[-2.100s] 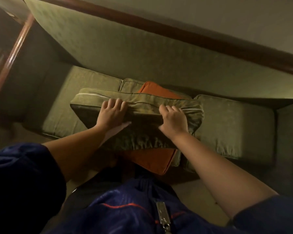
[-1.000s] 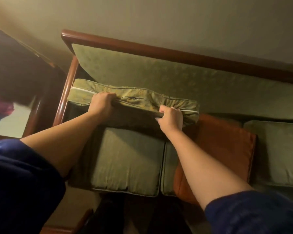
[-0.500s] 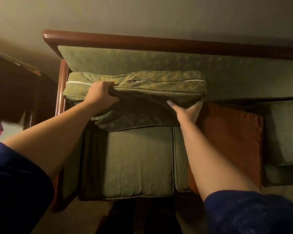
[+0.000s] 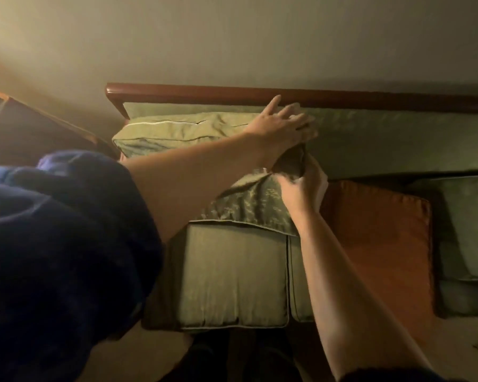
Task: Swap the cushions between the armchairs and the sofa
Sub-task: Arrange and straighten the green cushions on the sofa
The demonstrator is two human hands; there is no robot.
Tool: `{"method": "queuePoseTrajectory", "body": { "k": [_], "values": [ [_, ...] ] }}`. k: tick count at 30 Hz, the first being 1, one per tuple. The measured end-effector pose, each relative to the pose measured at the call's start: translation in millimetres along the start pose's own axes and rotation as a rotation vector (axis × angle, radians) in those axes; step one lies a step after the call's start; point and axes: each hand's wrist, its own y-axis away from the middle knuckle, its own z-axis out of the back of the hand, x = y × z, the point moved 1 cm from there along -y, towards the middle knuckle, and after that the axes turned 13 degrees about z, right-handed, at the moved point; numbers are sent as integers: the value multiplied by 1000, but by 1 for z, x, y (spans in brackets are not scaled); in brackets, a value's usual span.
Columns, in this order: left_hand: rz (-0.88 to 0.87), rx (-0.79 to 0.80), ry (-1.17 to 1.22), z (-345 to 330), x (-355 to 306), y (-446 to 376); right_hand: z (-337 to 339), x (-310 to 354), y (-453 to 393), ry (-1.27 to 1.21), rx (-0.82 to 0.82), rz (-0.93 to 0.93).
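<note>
At frame center, we are propping the green cushion (image 4: 193, 133) against the sofa back (image 4: 384, 133). Our left hand (image 4: 280, 125) is lying flat, fingers spread, on its top corner; our right hand (image 4: 301, 186) is pinching its side, beside the orange cushion (image 4: 378, 238).

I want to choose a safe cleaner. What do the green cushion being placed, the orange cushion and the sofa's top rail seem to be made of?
Green cushion: woven fabric with a slight sheen and a leafy pattern, pale piping, probably damask-like upholstery. Orange cushion: plain fabric, soft satin-like shine, wrinkled; fibre unclear. Top rail: reddish-brown wood, it seems, glossy as if varnished, with a highlight along its edge.
</note>
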Motion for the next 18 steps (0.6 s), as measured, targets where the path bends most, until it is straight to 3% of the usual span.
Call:
{"method": "queuePoseTrajectory", "body": {
  "k": [4, 7, 10, 13, 15, 18],
  "values": [
    [-50, -60, 140, 27, 21, 19, 34, 33, -4, -22, 1, 188],
    [44, -235, 326, 47, 39, 51, 47, 64, -15, -74, -59, 357],
    [207, -361, 526, 59, 63, 95, 71, 88, -19, -106, 11, 404],
    [370, -428, 751, 47, 84, 138, 96, 72, -34, 268, 225, 362],
    [508, -283, 708, 30, 96, 159, 90, 52, -40, 426, 359, 298],
    [776, 184, 410, 15, 93, 163, 56, 48, -30, 354, 421, 374]
  ]
}}
